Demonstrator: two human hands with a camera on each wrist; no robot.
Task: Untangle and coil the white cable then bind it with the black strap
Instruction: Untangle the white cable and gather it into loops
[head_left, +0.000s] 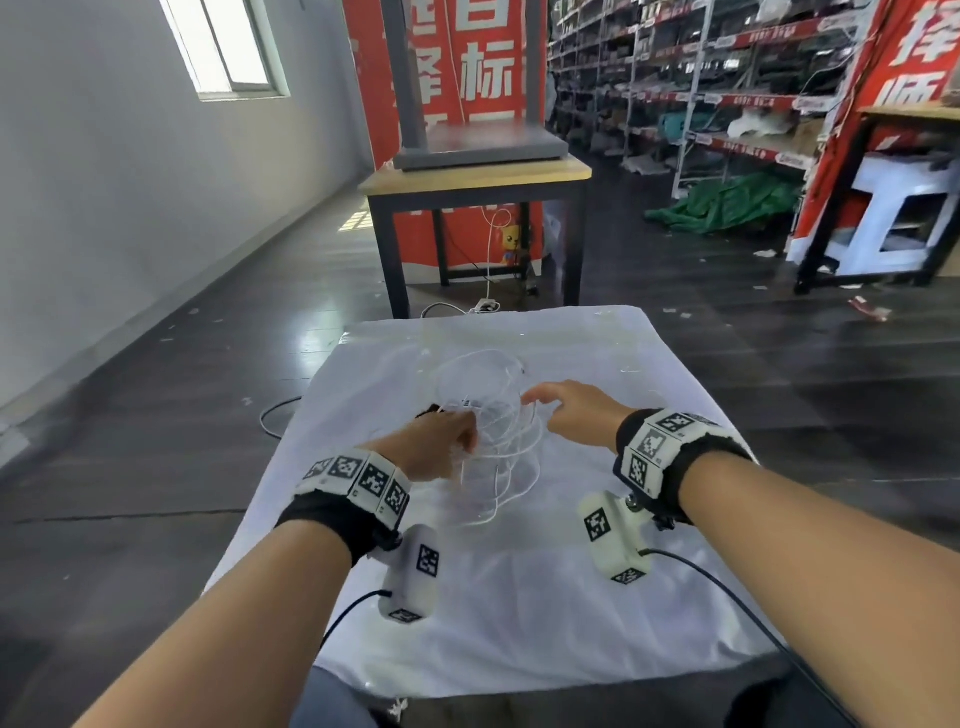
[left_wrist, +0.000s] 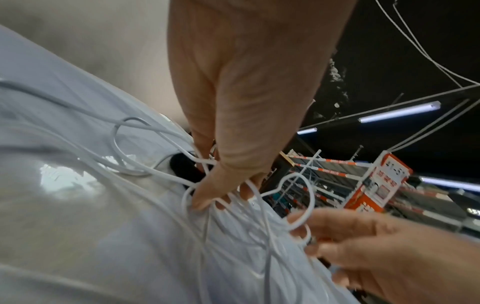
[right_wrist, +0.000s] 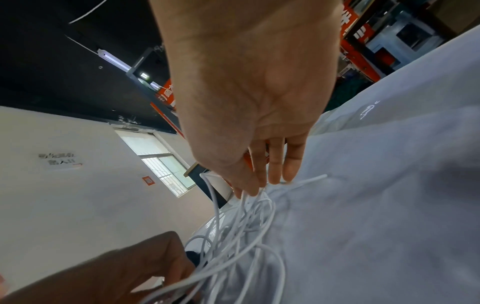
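Observation:
The white cable (head_left: 493, 431) lies in a loose tangle of loops at the middle of the white-clothed table (head_left: 519, 623). My left hand (head_left: 464, 437) grips a bunch of its strands at the tangle's left side; thumb and fingers pinch them in the left wrist view (left_wrist: 207, 200). The black strap (head_left: 427, 413) lies just beyond that hand, partly under strands (left_wrist: 183, 167). My right hand (head_left: 535, 397) reaches in from the right, and its thumb and fingertips (right_wrist: 253, 190) pinch a raised loop of the cable (right_wrist: 249, 222).
The cloth hangs over the table's edges, with dark floor all round. A wooden table (head_left: 478, 182) with a grey stand on it is beyond the far edge. Shelving (head_left: 727, 78) and red banners fill the back right. Black wrist-camera leads trail over the near cloth.

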